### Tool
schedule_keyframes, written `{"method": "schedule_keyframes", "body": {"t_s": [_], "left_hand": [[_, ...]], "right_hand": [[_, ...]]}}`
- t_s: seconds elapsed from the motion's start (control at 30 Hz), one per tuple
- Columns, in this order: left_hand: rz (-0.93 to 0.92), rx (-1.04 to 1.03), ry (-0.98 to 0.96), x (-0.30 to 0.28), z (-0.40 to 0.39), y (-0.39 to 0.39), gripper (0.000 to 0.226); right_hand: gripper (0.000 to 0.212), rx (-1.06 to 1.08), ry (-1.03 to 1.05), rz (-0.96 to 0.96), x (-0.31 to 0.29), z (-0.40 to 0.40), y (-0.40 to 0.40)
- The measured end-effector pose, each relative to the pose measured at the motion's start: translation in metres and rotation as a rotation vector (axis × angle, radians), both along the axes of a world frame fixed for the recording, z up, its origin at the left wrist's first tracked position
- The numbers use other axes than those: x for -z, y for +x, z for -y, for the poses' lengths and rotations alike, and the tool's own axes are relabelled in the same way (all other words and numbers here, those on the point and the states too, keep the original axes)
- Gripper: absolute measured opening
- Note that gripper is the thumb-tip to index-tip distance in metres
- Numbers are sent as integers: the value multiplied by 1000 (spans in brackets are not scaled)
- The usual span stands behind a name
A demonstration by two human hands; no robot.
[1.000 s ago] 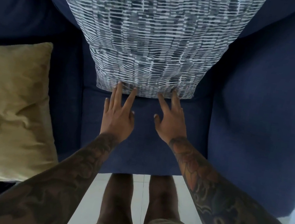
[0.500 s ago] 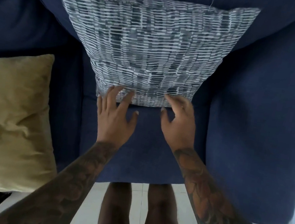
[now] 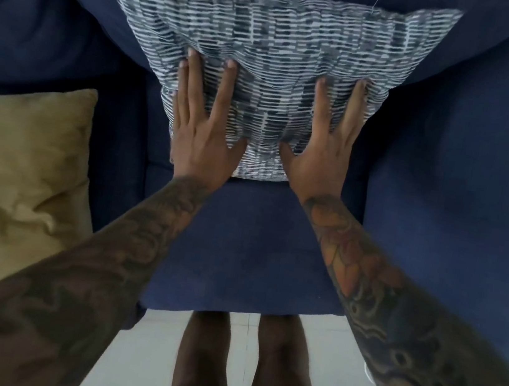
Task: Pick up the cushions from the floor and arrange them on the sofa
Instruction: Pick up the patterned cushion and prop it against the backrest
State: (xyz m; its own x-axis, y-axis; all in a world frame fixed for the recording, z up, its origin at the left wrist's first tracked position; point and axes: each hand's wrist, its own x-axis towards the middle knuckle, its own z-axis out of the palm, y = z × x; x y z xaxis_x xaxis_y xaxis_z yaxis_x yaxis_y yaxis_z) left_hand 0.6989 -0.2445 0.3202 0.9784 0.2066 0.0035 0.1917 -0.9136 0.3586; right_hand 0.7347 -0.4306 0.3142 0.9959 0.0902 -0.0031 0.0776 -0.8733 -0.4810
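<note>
At the far left, a mustard-yellow cushion [image 3: 16, 179] lies on the sofa [image 3: 443, 186], on the seat beside the one where the person works. It is well apart from both hands and nobody touches it. I cannot tell from here whether it is already in its final place.

Moving to the right, the left hand [image 3: 201, 133] lies flat on the grey patterned cushion [image 3: 276, 48]. Its fingers [image 3: 193, 86] are spread and straight, pointing away from the person toward the backrest. It grips nothing; the palm only presses on the cloth, near the lower left corner of the cushion.

The patterned cushion itself stands on the blue seat [image 3: 248, 247] and leans against the back of the sofa. Its long axis runs from left to right, across the line of the two arms. Its lower edge touches the seat just in front of the wrists, and the upper edge is farther away and higher.

Further right, the right hand [image 3: 321, 150] does the same as the left: open, fingers fanned out, palm flat on the cushion near its lower right corner. Both hands are about equally near, one on each side of the middle, so neither has an advantage.

I judge that this is the step of settling the cushion. The cushion lies directly ahead of both palms, so an even push forward should seat it squarely; an uneven one could turn it.
</note>
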Motion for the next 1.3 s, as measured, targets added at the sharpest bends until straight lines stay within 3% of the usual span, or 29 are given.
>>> {"method": "schedule_keyframes", "body": {"t_s": [0.2,0.4,0.57,0.8,1.07,1.3], "left_hand": [[-42,-10,-3,-2,1,1,102],[-141,61,-15,-38,-5,-34,108],[-261,225,-40,-98,-14,-80,99],[-380,232,-105,-189,-17,-112,99],[-415,216,-152,-258,-17,-130,98],[-449,128,-151,-287,-18,-167,99]], "right_hand": [[97,53,-10,-31,0,-10,5],[106,20,-15,-121,-42,7,-35],[96,42,62,-346,-102,18,-91],[86,-59,52,-576,-186,19,-123],[83,-38,95,-503,-256,28,-131],[85,-61,110,-488,-278,48,-155]]}}
